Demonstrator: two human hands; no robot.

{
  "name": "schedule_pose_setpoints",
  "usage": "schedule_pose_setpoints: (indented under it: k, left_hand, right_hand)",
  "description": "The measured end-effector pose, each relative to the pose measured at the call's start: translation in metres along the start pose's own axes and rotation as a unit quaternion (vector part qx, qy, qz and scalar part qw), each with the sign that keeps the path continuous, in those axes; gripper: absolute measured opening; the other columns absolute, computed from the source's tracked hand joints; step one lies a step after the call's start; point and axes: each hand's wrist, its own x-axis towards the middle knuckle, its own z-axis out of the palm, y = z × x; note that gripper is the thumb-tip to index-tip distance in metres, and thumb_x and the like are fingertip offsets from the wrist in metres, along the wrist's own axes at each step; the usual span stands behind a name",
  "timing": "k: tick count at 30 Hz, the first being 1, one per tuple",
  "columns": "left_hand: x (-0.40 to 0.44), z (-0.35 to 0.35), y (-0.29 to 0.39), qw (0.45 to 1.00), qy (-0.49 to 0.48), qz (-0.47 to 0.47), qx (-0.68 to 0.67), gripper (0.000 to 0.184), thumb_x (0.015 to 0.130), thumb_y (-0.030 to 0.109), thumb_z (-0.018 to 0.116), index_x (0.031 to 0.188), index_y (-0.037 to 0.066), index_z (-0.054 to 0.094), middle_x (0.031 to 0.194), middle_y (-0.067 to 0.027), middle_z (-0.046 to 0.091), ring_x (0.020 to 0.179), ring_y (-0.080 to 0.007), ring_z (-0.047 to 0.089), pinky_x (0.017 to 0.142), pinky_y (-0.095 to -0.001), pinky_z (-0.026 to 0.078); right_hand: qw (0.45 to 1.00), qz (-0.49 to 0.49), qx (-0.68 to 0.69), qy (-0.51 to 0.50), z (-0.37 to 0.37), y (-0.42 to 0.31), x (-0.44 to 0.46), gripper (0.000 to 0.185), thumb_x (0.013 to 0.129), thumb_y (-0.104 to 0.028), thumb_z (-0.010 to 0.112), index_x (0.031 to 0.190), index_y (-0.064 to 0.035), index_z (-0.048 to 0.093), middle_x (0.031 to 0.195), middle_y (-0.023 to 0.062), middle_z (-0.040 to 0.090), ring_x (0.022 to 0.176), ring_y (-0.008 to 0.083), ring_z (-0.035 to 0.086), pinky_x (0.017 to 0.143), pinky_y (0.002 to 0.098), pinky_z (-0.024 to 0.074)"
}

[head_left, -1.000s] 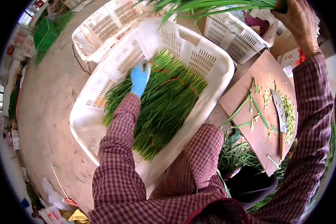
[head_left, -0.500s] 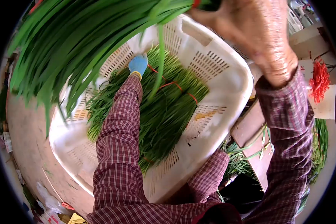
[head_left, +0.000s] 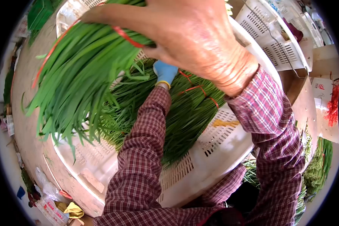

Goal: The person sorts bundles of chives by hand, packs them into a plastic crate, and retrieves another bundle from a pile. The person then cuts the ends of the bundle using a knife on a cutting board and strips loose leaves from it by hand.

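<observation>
My bare right hand [head_left: 199, 35] is closed round a bunch of garlic chives [head_left: 88, 67] bound with a red tie [head_left: 126, 35]. The long green leaves fan out to the left and hang over the basket. Below it, my left hand [head_left: 165, 72], in a blue glove with a yellow cuff, reaches onto more tied garlic chives [head_left: 184, 124] lying in a white plastic basket [head_left: 184, 169]. The fingers of my left hand are hidden behind the right hand and the leaves. Red ties cross the bundles in the basket.
More white slotted crates [head_left: 278, 41] stand at the upper right, one with a wire handle. Red ties [head_left: 332, 105] hang at the far right, above green bundles [head_left: 320, 162]. Plastic bags and a yellow cloth [head_left: 74, 210] lie at the lower left.
My right hand has moved left and lower in view with the bunch, now over the basket. The gloved left hand stays on the bundles, appearing farther right as the view shifts.
</observation>
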Motion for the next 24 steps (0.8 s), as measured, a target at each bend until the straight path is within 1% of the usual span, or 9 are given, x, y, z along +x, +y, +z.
schedule_pose_setpoints:
  k: [2,8,11,15,16,17,19,20,24]
  left_hand:
    - [-0.008,-0.006,0.009,0.999,0.014,-0.021,-0.021,0.042,0.095,0.041,0.045,0.103,0.008,0.070,0.101,-0.0145,0.071,0.091,-0.0306,0.069,0.077,-0.0447,0.054]
    - [-0.015,-0.015,0.025,0.992,0.058,-0.062,-0.094,0.037,0.093,0.037,0.051,0.104,0.006,0.068,0.102,-0.0152,0.070,0.093,-0.0294,0.068,0.078,-0.0423,0.054]
    - [-0.020,-0.012,0.029,0.976,0.106,-0.096,-0.166,0.035,0.093,0.035,0.054,0.104,0.005,0.067,0.102,-0.0156,0.069,0.093,-0.0287,0.068,0.078,-0.0411,0.055]
    - [-0.026,-0.010,0.029,0.942,0.159,-0.137,-0.262,0.033,0.092,0.033,0.058,0.105,0.004,0.066,0.102,-0.0161,0.069,0.094,-0.0279,0.068,0.078,-0.0396,0.055]
    - [-0.029,-0.015,0.024,0.965,0.048,-0.132,-0.221,0.032,0.090,0.031,0.061,0.104,0.002,0.065,0.103,-0.0166,0.068,0.095,-0.0272,0.068,0.077,-0.0382,0.055]
    - [-0.030,-0.019,0.025,0.965,0.049,-0.132,-0.221,0.032,0.090,0.031,0.061,0.104,0.002,0.065,0.103,-0.0166,0.068,0.095,-0.0272,0.068,0.077,-0.0382,0.055]
    - [-0.033,-0.037,0.032,0.997,-0.036,-0.037,0.049,0.032,0.090,0.032,0.061,0.103,0.003,0.065,0.105,-0.0151,0.067,0.092,-0.0263,0.068,0.075,-0.0359,0.056]
    - [-0.033,-0.034,0.032,0.996,-0.040,-0.043,0.062,0.034,0.089,0.036,0.058,0.097,0.005,0.067,0.096,-0.0117,0.068,0.087,-0.0229,0.068,0.063,-0.0388,0.055]
    - [-0.039,-0.038,0.034,0.994,-0.067,-0.059,0.056,0.033,0.092,0.036,0.054,0.096,0.006,0.066,0.096,-0.0143,0.068,0.086,-0.0259,0.068,0.070,-0.0377,0.056]
  right_hand:
    - [0.996,-0.002,0.021,0.089,0.030,-0.007,0.003,0.036,0.078,-0.018,0.062,0.114,-0.0175,0.065,0.094,0.0050,0.049,0.092,0.0222,0.049,0.086,0.0402,0.0407]
    - [0.983,0.049,0.116,0.130,0.071,-0.038,-0.009,0.027,0.076,-0.016,0.066,0.103,-0.0133,0.067,0.085,0.0056,0.053,0.083,0.0217,0.053,0.080,0.0393,0.0443]
    - [0.968,0.130,0.193,-0.094,0.079,-0.048,-0.054,0.063,0.070,-0.027,0.078,0.127,-0.0445,0.056,0.108,-0.0043,0.059,0.105,0.0144,0.056,0.103,0.0502,0.0382]
    - [0.973,0.093,0.122,-0.173,0.085,-0.035,-0.099,0.062,0.070,-0.028,0.079,0.126,-0.0430,0.057,0.108,-0.0052,0.058,0.106,0.0156,0.055,0.107,0.0493,0.0369]
    - [0.971,0.084,0.114,-0.194,0.087,-0.031,-0.107,0.062,0.071,-0.027,0.079,0.126,-0.0433,0.057,0.108,-0.0054,0.058,0.106,0.0158,0.055,0.108,0.0492,0.0363]
    - [0.968,0.074,0.106,-0.215,0.090,-0.027,-0.115,0.062,0.072,-0.025,0.079,0.126,-0.0436,0.057,0.108,-0.0056,0.058,0.106,0.0160,0.055,0.109,0.0491,0.0357]
    - [0.960,0.077,0.101,-0.249,0.098,-0.023,-0.132,0.065,0.070,-0.023,0.081,0.127,-0.0442,0.056,0.112,-0.0055,0.058,0.110,0.0162,0.054,0.111,0.0487,0.0344]
    - [0.956,0.092,0.092,-0.263,0.105,-0.023,-0.142,0.068,0.068,-0.022,0.082,0.127,-0.0441,0.056,0.114,-0.0058,0.058,0.112,0.0162,0.053,0.113,0.0485,0.0333]
    - [0.916,0.144,0.052,-0.371,0.113,-0.028,-0.155,0.076,0.064,-0.019,0.084,0.129,-0.0448,0.055,0.128,-0.0078,0.055,0.125,0.0163,0.049,0.117,0.0483,0.0290]
